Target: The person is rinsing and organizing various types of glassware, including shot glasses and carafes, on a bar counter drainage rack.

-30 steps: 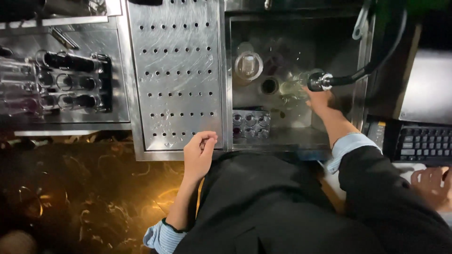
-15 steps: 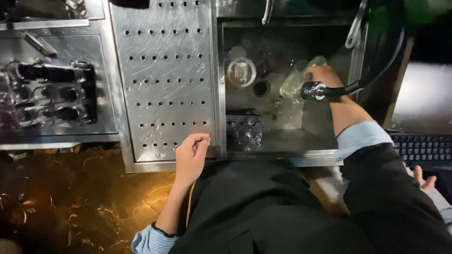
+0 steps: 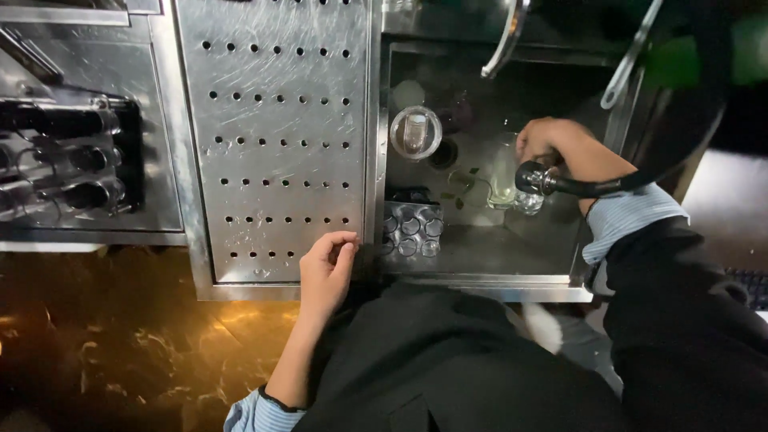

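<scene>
My right hand (image 3: pixel 560 148) reaches into a steel sink (image 3: pixel 480 260) and grips the black spray nozzle (image 3: pixel 532 178) of a hose. The nozzle points at a clear glass (image 3: pixel 506 188) lying low in the basin, with green leaf bits (image 3: pixel 462 186) beside it. My left hand (image 3: pixel 326 268) rests with loosely curled fingers on the front right corner of a perforated steel drainboard (image 3: pixel 272 120) and holds nothing. An upright clear glass (image 3: pixel 415 132) stands in the sink's far left, next to the drain hole (image 3: pixel 444 154).
A small tray of round cells (image 3: pixel 410 226) sits in the sink's near left corner. A rack of dark glasses (image 3: pixel 72 160) lies in the left basin. A curved faucet (image 3: pixel 504 40) hangs over the sink's back. Below is dark marbled floor (image 3: pixel 104 352).
My right hand has drawn the nozzle and glass lower and nearer in the sink. My left hand stays at the drainboard's edge, fingers slightly more curled.
</scene>
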